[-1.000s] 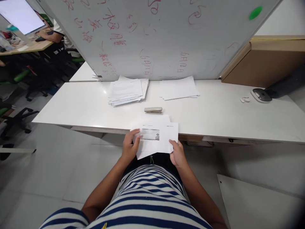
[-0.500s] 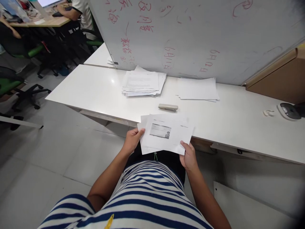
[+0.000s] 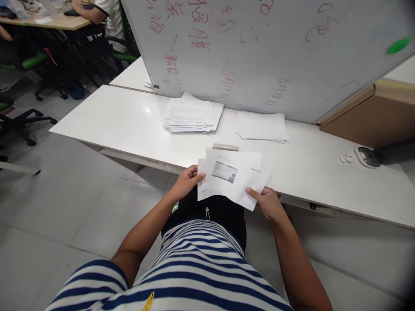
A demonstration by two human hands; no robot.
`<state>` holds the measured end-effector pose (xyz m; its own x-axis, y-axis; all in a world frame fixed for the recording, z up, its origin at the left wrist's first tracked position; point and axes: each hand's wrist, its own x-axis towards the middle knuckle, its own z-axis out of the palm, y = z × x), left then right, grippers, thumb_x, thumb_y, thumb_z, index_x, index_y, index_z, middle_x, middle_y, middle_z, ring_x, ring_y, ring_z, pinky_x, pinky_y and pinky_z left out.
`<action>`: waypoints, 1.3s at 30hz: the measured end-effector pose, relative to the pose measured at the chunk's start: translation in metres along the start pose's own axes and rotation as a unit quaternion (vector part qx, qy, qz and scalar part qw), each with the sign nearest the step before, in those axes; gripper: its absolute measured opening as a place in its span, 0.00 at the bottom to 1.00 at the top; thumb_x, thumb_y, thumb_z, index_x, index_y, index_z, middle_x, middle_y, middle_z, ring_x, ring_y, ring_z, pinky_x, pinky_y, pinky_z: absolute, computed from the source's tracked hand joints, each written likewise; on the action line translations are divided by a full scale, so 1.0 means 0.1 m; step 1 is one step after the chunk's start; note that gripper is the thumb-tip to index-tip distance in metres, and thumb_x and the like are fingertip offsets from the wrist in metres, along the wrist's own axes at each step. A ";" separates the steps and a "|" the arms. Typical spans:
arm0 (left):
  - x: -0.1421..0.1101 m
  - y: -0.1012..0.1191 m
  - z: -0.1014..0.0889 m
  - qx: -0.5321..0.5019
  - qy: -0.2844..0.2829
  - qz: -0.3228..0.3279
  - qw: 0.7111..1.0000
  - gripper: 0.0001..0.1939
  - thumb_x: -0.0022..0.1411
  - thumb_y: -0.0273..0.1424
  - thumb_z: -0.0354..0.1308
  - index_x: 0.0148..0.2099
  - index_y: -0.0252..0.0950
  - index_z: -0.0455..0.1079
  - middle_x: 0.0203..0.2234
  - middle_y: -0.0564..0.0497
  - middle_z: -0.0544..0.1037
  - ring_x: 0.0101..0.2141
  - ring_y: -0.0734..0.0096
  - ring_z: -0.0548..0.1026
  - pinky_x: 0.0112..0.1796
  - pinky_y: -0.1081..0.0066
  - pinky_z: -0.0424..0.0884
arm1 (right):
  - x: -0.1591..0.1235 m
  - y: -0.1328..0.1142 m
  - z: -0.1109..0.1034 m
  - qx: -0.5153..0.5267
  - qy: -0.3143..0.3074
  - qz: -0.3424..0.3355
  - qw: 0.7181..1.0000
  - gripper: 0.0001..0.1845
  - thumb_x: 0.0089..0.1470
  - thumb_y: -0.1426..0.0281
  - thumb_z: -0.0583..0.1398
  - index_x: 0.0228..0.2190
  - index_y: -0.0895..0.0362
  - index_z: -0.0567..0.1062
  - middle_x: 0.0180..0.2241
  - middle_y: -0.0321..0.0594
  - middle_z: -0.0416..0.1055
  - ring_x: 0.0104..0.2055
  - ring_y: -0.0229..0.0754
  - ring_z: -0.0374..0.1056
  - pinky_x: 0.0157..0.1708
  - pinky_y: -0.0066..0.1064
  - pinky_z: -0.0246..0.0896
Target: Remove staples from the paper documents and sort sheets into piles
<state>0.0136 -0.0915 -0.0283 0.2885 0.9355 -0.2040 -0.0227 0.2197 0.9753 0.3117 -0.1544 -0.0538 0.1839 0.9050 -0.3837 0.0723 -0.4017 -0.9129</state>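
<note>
Several white printed sheets of paper [image 3: 223,172] are fanned out between my hands, just above the front edge of the white table [image 3: 123,129]. The top sheet carries a grey printed picture. My left hand [image 3: 188,182] pinches the sheets at their left edge, thumb on top. At the lower right, my right hand [image 3: 266,201] grips them with the thumb on top and the fingers beneath. Behind the papers lies a beige stapler [image 3: 226,147], partly covered by their top edge.
A thick, uneven paper stack [image 3: 191,114] and a thinner one [image 3: 263,126] lie at the back, against a whiteboard [image 3: 243,56] with red writing. To the right are a cardboard box [image 3: 366,112] and a dark device on a round base [image 3: 367,157]. A seated person [image 3: 112,21] is at far left.
The sheets have spread further apart, with my right hand turned outward and moved right. They now cover part of the stapler. The view has shifted slightly to the right.
</note>
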 end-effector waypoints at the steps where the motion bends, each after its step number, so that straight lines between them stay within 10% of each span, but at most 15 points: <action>1: 0.03 0.01 0.01 -0.004 -0.014 0.008 1.000 0.23 0.56 0.44 0.65 0.49 0.36 0.72 0.42 0.46 0.80 0.42 0.60 0.77 0.44 0.63 0.73 | 0.02 -0.05 -0.01 -0.026 0.013 -0.017 0.999 0.24 0.41 0.54 0.70 0.36 0.58 0.82 0.40 0.46 0.80 0.44 0.56 0.74 0.45 0.45 0.69; 16: 0.41 0.30 -0.11 0.029 0.092 0.120 0.988 0.21 0.55 0.44 0.65 0.45 0.35 0.72 0.37 0.47 0.80 0.39 0.62 0.77 0.38 0.66 0.73 | 0.30 -0.39 0.18 -0.090 0.176 -0.179 0.964 0.27 0.49 0.50 0.64 0.39 0.60 0.78 0.41 0.48 0.79 0.46 0.52 0.73 0.48 0.44 0.65; 26: 0.47 0.22 -0.12 0.115 0.164 0.139 0.970 0.14 0.58 0.42 0.61 0.38 0.37 0.70 0.29 0.53 0.74 0.31 0.70 0.72 0.32 0.72 0.67 | 0.31 -0.37 0.21 -0.112 0.137 -0.181 0.968 0.30 0.50 0.44 0.60 0.26 0.60 0.79 0.34 0.46 0.79 0.43 0.55 0.73 0.42 0.40 0.67; 39: 0.61 0.08 -0.15 0.167 0.125 0.207 0.956 0.13 0.65 0.43 0.53 0.43 0.38 0.65 0.33 0.52 0.72 0.34 0.70 0.70 0.37 0.71 0.66 | 0.60 -0.45 0.22 -0.036 0.116 -0.196 0.973 0.25 0.46 0.55 0.67 0.42 0.59 0.76 0.42 0.48 0.78 0.44 0.51 0.73 0.46 0.45 0.66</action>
<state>0.0169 -0.0283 -0.0343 0.0827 0.9691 0.2322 0.2333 -0.2454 0.9409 0.2979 -0.0786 -0.0388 0.3442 0.9379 0.0418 0.2482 -0.0479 -0.9675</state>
